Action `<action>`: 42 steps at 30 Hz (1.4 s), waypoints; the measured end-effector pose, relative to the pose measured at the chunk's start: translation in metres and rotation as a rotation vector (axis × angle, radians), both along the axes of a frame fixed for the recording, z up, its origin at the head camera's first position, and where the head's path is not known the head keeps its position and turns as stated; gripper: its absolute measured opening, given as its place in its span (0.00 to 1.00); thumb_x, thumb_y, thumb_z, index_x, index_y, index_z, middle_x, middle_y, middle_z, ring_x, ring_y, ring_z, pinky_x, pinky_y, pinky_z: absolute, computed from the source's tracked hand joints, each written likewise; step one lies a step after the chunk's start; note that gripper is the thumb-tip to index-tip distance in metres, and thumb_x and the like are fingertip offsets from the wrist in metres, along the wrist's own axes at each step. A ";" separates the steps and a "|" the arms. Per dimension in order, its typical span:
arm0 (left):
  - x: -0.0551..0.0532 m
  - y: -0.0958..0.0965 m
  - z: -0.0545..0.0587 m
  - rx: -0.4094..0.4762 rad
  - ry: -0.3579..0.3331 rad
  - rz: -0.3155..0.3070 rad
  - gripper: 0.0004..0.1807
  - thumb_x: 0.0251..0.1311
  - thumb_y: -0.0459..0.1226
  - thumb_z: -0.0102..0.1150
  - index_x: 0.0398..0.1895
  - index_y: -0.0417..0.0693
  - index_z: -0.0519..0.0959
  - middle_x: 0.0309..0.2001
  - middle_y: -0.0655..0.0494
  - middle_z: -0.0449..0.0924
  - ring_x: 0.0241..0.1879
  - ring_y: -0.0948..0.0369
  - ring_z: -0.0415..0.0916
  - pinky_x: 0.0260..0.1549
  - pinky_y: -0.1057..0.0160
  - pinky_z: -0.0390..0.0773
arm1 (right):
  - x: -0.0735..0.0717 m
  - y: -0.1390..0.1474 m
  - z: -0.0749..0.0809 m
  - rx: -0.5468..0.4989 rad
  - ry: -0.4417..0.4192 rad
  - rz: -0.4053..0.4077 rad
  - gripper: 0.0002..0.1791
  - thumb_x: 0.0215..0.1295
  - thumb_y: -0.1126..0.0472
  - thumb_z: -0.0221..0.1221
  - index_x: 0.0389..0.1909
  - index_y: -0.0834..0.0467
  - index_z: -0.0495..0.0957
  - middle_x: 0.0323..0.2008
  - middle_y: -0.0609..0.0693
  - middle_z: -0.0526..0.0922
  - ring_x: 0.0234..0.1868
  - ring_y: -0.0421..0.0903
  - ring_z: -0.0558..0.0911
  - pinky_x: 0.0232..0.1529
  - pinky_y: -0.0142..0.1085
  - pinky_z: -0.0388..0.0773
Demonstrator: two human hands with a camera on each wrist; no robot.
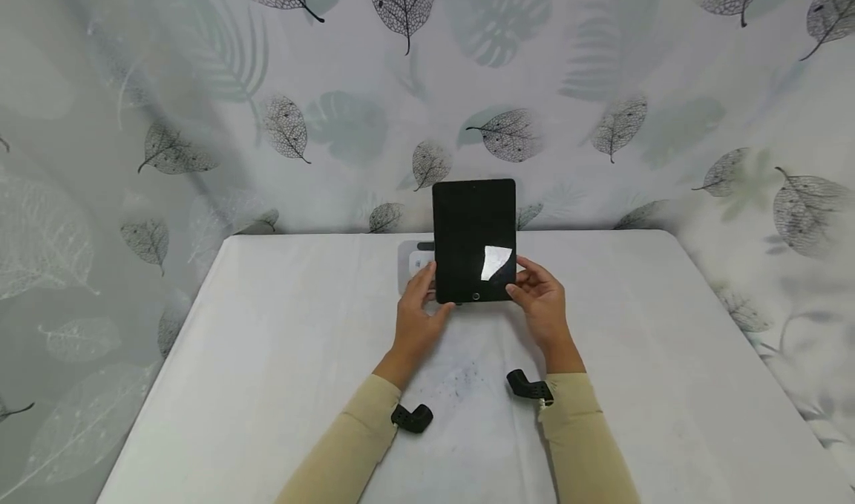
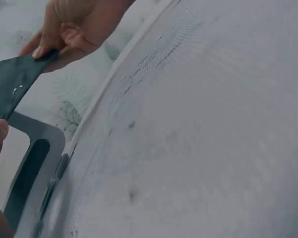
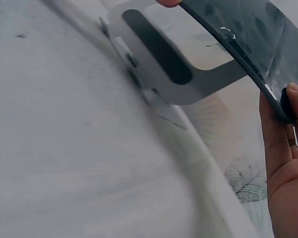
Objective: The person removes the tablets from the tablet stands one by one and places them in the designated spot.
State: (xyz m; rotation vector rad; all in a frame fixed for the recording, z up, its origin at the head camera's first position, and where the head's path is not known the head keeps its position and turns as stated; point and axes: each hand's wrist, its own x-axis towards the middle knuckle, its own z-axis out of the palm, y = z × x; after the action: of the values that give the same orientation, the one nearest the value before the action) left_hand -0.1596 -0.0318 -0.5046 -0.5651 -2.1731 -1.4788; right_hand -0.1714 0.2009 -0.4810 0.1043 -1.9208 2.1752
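A black tablet [image 1: 474, 229] stands nearly upright toward the far edge of the table, its dark screen and round button facing me. My left hand [image 1: 417, 322] grips its lower left corner, thumb at the bottom edge. On the lower right side, my right hand [image 1: 544, 307] pinches it with the thumb in front and fingers behind. Behind the tablet is a grey stand-like frame [image 1: 404, 266], mostly hidden in the head view. Both wrist views show more of it: a dark strip [image 3: 159, 49] and a hinged lower edge. Whether the tablet touches the frame I cannot tell.
A white cloth covers the table [image 1: 300, 363], with faint dark smudges near the middle. Leaf-printed curtains [image 1: 374, 118] hang behind and along both sides. Each wrist wears a black camera mount [image 1: 412, 419].
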 end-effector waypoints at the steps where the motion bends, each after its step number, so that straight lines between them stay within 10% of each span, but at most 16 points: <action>1: 0.001 0.002 0.001 0.000 0.006 -0.001 0.42 0.60 0.33 0.72 0.77 0.40 0.63 0.73 0.41 0.68 0.59 0.48 0.78 0.53 0.55 0.84 | 0.001 0.002 0.002 0.005 0.001 0.001 0.31 0.58 0.85 0.60 0.65 0.69 0.74 0.36 0.43 0.79 0.37 0.36 0.80 0.41 0.23 0.83; 19: -0.003 0.043 0.018 0.049 -0.114 -0.077 0.46 0.54 0.26 0.73 0.78 0.43 0.63 0.73 0.44 0.70 0.58 0.50 0.80 0.55 0.57 0.84 | 0.005 0.045 0.019 0.028 -0.137 -0.018 0.31 0.64 0.80 0.60 0.68 0.61 0.74 0.37 0.44 0.77 0.37 0.35 0.80 0.43 0.24 0.84; 35: 0.002 0.067 0.018 -0.154 -0.118 -0.190 0.42 0.56 0.30 0.74 0.75 0.49 0.67 0.75 0.40 0.65 0.64 0.52 0.78 0.55 0.67 0.82 | 0.027 0.072 0.021 0.015 -0.309 -0.089 0.31 0.68 0.76 0.59 0.72 0.63 0.69 0.37 0.43 0.76 0.38 0.36 0.79 0.43 0.24 0.84; 42: 0.004 0.076 0.012 -0.230 -0.226 -0.172 0.43 0.56 0.35 0.75 0.76 0.55 0.68 0.72 0.46 0.72 0.58 0.56 0.81 0.58 0.63 0.81 | 0.034 0.086 0.015 0.062 -0.372 -0.065 0.31 0.69 0.75 0.59 0.73 0.67 0.67 0.36 0.42 0.75 0.37 0.35 0.77 0.41 0.23 0.82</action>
State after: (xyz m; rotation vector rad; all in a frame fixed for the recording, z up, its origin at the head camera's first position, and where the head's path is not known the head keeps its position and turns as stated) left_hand -0.1554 0.0446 -0.4923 -0.7071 -2.5484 -1.4484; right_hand -0.1375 0.2865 -0.4658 -0.3736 -2.1453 2.2140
